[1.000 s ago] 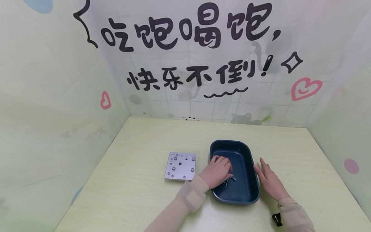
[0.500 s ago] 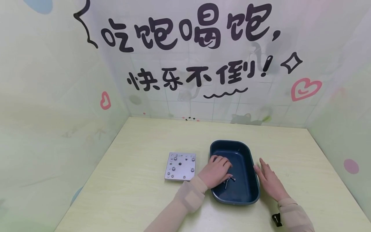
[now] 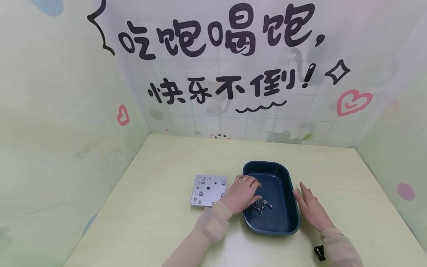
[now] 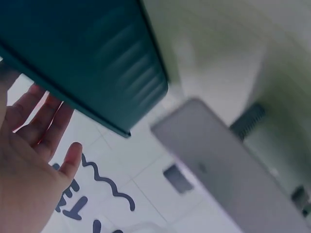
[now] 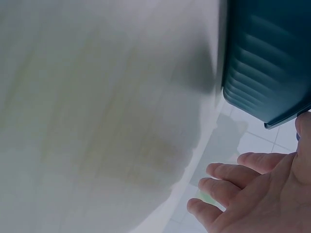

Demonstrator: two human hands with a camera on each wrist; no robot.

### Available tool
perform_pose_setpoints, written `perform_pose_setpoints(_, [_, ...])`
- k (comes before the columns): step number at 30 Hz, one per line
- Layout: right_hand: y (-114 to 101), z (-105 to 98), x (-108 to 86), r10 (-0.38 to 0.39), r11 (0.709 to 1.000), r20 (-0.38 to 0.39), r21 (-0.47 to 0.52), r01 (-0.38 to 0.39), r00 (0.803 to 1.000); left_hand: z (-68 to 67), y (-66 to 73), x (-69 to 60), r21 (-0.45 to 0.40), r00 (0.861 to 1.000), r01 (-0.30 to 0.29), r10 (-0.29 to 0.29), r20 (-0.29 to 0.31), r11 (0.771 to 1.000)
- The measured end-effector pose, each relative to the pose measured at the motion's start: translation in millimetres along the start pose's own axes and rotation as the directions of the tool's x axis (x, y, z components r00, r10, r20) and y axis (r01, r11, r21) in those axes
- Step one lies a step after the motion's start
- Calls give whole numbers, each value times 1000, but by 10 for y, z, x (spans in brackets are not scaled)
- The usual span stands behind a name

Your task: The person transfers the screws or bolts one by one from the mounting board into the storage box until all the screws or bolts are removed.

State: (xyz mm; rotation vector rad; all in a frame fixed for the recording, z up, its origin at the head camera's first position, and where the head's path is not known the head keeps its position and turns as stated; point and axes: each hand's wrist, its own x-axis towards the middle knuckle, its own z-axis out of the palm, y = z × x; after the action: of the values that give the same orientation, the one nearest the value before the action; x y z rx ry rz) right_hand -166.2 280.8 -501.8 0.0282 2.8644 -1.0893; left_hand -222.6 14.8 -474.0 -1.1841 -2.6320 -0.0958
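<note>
A dark blue tray stands on the table, with several metal screws lying loose inside near its left side. My left hand reaches over the tray's left rim, fingers bent downward above the screws. Its thumb and index fingertips are hidden, so whether it pinches anything does not show. In the left wrist view the other fingers pass behind the rim of the tray. At the tray's right side, my right hand has its fingers extended, its thumb touching the rim. The right wrist view shows this hand beside the tray wall.
Left of the tray lies a square silver metal plate with holes and several screw heads in it, partly covered by my left wrist. A small black object sits beside the right sleeve. Printed cloth walls close the table at the back and sides.
My left hand has drawn back slightly to the left, uncovering more of the screws in the tray. The right hand stays against the tray. The view has shifted very slightly.
</note>
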Motion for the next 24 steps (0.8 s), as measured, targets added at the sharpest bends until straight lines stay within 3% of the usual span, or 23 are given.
perform_pose_setpoints(10, [-9,-7,-7,2,1000,7,4,-2,1000,-83,-289,-155,-33,995,100,-100,10,994])
perform_pose_setpoints(18, [-18,-15,-15,5,1000,9,4,-5,1000,-96,-614,-404,-99,982,189,-190,-2,977])
perform_pose_setpoints(24, [-7,-16,-12,9,1000,11,3,-9,1000,-120,-841,-637,-118,963,270,-270,16,956])
